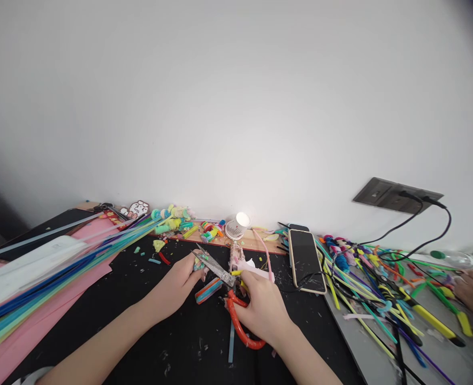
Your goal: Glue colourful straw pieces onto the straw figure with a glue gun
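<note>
Slightly parted scissors [225, 276] are poising right at the colourful piece [197, 263] my left hand [185, 274] is pinching above the black table [172, 337]; my right hand [259, 300] is gripping them. I'm apparently trimming, so the next cut is calling for a steady pinch.

Scissors [227, 279] are bridging the gap between left grip [189, 271] and right grip [257, 302], blocking any pass there! Beyond the right grip, a lit lamp [234, 231] is standing in the way; to its right, a phone [306, 255] is obstructing. Nearer than both grips, black worktop [180, 342] is opening up, a blue strip [231, 345] lying across it.
</note>
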A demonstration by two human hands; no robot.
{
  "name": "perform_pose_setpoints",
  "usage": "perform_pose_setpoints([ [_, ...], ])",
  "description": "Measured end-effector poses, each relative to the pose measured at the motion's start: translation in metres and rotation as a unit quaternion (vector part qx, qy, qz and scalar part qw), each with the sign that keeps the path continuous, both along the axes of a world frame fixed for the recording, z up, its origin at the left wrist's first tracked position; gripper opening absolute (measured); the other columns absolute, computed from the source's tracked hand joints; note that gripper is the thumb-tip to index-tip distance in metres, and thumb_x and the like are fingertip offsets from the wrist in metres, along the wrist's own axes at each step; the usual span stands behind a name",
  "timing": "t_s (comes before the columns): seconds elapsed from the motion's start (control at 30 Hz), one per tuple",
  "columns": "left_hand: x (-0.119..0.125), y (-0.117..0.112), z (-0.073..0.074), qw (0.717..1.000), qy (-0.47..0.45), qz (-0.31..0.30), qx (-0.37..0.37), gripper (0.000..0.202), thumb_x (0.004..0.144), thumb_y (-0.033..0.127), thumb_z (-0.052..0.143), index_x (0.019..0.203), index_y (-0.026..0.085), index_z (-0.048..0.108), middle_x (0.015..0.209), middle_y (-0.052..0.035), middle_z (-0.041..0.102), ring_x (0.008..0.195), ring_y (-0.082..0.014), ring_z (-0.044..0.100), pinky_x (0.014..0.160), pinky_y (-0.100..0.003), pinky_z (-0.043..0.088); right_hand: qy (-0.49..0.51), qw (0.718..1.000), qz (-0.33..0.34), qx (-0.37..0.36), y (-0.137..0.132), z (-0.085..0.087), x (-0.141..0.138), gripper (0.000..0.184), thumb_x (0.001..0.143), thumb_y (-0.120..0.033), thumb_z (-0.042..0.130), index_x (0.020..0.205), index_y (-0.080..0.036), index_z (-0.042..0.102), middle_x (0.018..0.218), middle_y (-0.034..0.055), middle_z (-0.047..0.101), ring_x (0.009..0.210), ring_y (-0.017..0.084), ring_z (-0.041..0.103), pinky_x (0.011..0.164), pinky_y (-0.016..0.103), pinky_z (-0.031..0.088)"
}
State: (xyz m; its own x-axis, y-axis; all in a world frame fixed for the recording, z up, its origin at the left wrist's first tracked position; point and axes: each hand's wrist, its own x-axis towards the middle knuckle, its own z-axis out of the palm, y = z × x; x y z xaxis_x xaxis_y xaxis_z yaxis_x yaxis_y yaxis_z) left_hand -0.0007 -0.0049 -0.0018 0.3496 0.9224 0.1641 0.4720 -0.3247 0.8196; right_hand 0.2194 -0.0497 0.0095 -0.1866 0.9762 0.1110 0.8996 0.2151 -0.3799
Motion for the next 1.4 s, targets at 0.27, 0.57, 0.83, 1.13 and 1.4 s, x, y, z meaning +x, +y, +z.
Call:
perform_pose_setpoints([
  [0.27, -0.001, 0.002, -0.002, 1.000, 0.023, -0.015, -0.007, 0.029, 0.097, 0.041, 0.038, 0.073, 0.026, 0.044, 0.072, -0.0006, 0.059, 0.067, -0.0217, 0.057, 0.066, -0.034, 0.047, -0.019, 1.000, -0.007, -0.004, 0.004, 0.000, 0.003, 0.027, 0.071, -0.024, 0.066, 0.065, -0.022, 0.040, 0.065, -0.0043, 0.049, 0.059, 0.012, 0.038, 0.056, 0.026, 0.021],
  [0.57, -0.001, 0.003, 0.004, 1.000, 0.007, -0.012, -0.028, 0.034, 0.097, 0.047, 0.044, 0.072, 0.024, 0.049, 0.067, 0.0011, 0.064, 0.065, -0.0204, 0.062, 0.068, -0.032, 0.044, 0.002, 0.999, -0.043, -0.008, 0.005, 0.002, 0.006, 0.036, 0.082, -0.033, 0.069, 0.063, -0.023, 0.040, 0.062, -0.0030, 0.051, 0.060, 0.015, 0.048, 0.057, 0.025, 0.026],
  [0.83, -0.002, 0.003, 0.003, 0.993, 0.050, 0.111, 0.008, 0.032, 0.083, 0.052, 0.062, 0.073, 0.025, 0.046, 0.054, 0.0073, 0.052, 0.051, -0.0166, 0.048, 0.056, -0.029, 0.034, 0.011, 0.999, -0.025, -0.038, -0.006, 0.018, -0.004, 0.031, 0.072, -0.031, 0.074, 0.091, -0.023, 0.051, 0.093, 0.0027, 0.066, 0.079, 0.022, 0.061, 0.063, 0.027, 0.036],
  [1.13, -0.002, 0.002, 0.004, 0.998, 0.000, 0.059, -0.032, 0.017, 0.084, 0.039, 0.052, 0.074, 0.025, 0.051, 0.055, 0.0065, 0.049, 0.053, -0.0173, 0.045, 0.057, -0.030, 0.036, -0.031, 0.999, 0.018, -0.008, -0.005, 0.008, -0.004, 0.031, 0.076, -0.036, 0.074, 0.096, -0.021, 0.057, 0.098, 0.0050, 0.068, 0.088, 0.025, 0.065, 0.066, 0.029, 0.038],
  [1.4, 0.001, 0.002, 0.002, 0.996, -0.006, -0.003, -0.089, 0.029, 0.088, 0.045, 0.051, 0.068, 0.024, 0.053, 0.048, 0.0062, 0.045, 0.047, -0.0170, 0.044, 0.054, -0.030, 0.036, -0.054, 0.998, 0.037, 0.000, -0.003, 0.010, 0.000, 0.032, 0.076, -0.044, 0.079, 0.081, -0.021, 0.058, 0.084, 0.0005, 0.067, 0.072, 0.019, 0.062, 0.057, 0.028, 0.026],
])
